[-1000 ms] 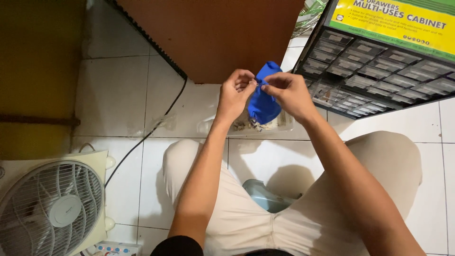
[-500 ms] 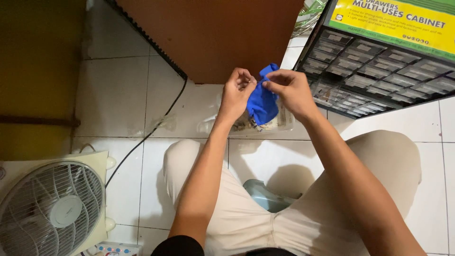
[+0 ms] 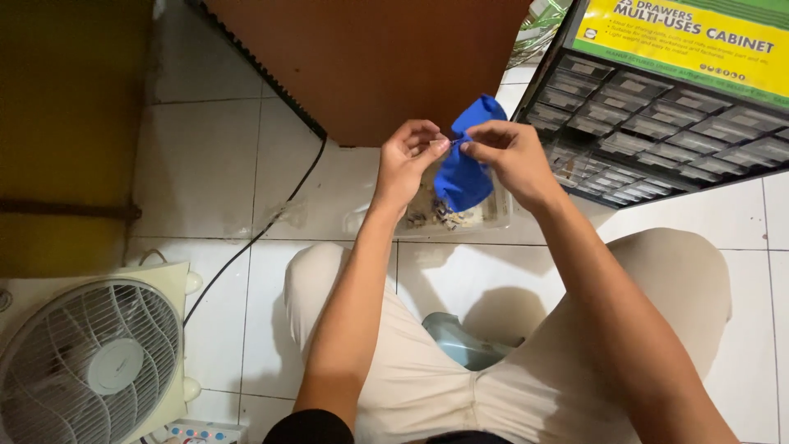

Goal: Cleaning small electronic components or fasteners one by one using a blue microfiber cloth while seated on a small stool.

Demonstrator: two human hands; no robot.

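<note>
The person sits on the white tile floor (image 3: 205,164), both arms stretched out toward twelve o'clock. The left hand (image 3: 404,160) and the right hand (image 3: 505,156) meet fingertip to fingertip, each pinched narrow on the top edge of a blue cloth (image 3: 464,168). The cloth hangs between the hands, its upper corner poking up past the right knuckles. Something tiny sits right at the pinch point; I cannot tell what it is.

Directly below the cloth lies a clear plastic tray (image 3: 493,215) holding small bits, but the cloth and the wrists cover most of it and the contents are too small to make out. At one o'clock stands a dark cabinet of small drawers (image 3: 657,131), cut off by the frame's right edge. A brown wooden panel (image 3: 370,57) rises at twelve. A white fan (image 3: 90,362) sits at eight o'clock, partly cropped, and a black cable (image 3: 271,218) runs across the tiles. A pale green object (image 3: 456,341) peeks out between the legs, mostly hidden.
</note>
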